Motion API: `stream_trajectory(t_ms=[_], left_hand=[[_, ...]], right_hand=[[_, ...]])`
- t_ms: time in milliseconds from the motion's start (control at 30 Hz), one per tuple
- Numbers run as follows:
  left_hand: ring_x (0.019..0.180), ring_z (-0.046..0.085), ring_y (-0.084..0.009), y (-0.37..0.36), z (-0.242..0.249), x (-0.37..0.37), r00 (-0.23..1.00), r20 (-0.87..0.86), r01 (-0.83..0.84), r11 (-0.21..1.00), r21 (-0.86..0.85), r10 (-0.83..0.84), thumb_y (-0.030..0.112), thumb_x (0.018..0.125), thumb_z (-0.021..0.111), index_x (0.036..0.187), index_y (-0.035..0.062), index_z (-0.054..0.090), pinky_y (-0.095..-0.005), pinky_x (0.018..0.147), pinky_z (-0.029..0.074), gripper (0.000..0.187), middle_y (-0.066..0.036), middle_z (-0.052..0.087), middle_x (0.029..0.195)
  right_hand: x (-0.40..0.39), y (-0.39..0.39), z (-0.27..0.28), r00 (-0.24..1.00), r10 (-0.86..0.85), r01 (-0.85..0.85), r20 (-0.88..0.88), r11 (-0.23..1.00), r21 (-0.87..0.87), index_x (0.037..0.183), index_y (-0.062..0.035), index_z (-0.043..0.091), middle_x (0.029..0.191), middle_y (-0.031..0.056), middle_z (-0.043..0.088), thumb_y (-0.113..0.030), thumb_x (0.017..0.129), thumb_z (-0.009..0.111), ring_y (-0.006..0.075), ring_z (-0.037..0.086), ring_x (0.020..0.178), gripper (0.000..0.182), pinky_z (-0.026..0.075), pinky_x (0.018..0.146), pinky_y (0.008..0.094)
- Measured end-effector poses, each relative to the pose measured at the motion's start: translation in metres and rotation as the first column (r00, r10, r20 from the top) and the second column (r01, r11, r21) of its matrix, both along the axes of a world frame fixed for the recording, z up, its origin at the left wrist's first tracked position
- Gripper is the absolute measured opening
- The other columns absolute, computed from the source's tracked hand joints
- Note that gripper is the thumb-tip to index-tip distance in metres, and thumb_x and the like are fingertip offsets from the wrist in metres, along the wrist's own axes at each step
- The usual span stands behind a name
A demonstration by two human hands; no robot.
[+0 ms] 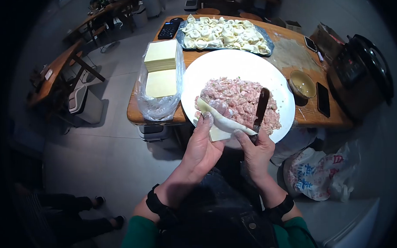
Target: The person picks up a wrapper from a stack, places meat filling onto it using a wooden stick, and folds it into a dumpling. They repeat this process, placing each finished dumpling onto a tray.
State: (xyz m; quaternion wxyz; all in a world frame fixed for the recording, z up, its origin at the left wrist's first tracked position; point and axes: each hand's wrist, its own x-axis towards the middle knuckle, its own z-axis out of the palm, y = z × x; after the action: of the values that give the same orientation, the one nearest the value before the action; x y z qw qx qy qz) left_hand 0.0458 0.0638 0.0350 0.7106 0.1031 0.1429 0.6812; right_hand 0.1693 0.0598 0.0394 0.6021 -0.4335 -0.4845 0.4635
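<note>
Both hands hold a rolled, partly folded wonton (228,123) just over the near rim of a big white plate (199,71). My left hand (202,143) pinches its left part between thumb and fingers, and a flat square wrapper (218,134) lies beneath it on the fingers. With thumb and fingers, my right hand (257,151) grips the right end. A dark-handled tool (262,105) sticks up out of the right hand, handle away from me; its lower end is hidden. Pink minced meat filling (239,94) is heaped on the plate.
Left of the plate, stacked square wrappers (161,83) sit in a plastic bag. Behind, a tray (265,36) bears many wontons. To the right are a small bowl (303,84), a phone (323,100) and a black cooker (358,77). A plastic bag (316,174) sits low right.
</note>
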Motion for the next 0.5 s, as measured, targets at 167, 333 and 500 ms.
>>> stream_trajectory(t_ms=[167, 333, 500], left_hand=[[0.11, 0.054, -0.0205, 0.001, 0.001, -0.002, 0.994, -0.094, -0.06, 0.997, 0.042, 0.064, 0.016, 0.096, 0.045, 0.129, 0.0061, 0.041, -0.0389, 0.097, 0.043, 0.035, -0.009, 0.054, 0.119], [0.084, 0.063, -0.0245, -0.001, 0.014, -0.021, 0.167, -0.88, -0.063, 0.895, 0.441, 0.445, 0.003, 0.085, 0.054, 0.097, 0.0011, 0.062, -0.0293, 0.077, 0.049, 0.014, -0.01, 0.064, 0.09], [0.078, 0.061, -0.0278, 0.002, 0.019, -0.033, -0.396, -0.632, 0.296, 0.744, 0.599, 0.666, 0.003, 0.073, 0.062, 0.095, 0.0078, 0.058, -0.0351, 0.063, 0.05, 0.023, -0.009, 0.059, 0.083]], right_hand=[[0.004, 0.012, -0.007, 0.999, 0.038, -0.034, -0.028, 0.989, 0.145, 0.105, 0.0039, 0.062, 0.087, 0.006, 0.063, -0.001, 0.087, 0.059, 0.0094, 0.059, 0.073, 0.019, 0.048, 0.065, 0.0225], [0.02, 0.04, 0.024, 0.896, 0.073, -0.316, 0.437, 0.796, 0.515, 0.106, -0.0001, 0.062, 0.079, 0.0102, 0.064, 0.002, 0.078, 0.062, 0.0161, 0.061, 0.067, 0.028, 0.048, 0.06, 0.0267], [0.028, 0.057, 0.034, 0.545, -0.135, -0.596, 0.827, 0.631, 0.496, 0.089, -0.0052, 0.063, 0.061, 0.0095, 0.055, 0.0, 0.065, 0.067, 0.0243, 0.057, 0.054, 0.025, 0.044, 0.048, 0.0336]])
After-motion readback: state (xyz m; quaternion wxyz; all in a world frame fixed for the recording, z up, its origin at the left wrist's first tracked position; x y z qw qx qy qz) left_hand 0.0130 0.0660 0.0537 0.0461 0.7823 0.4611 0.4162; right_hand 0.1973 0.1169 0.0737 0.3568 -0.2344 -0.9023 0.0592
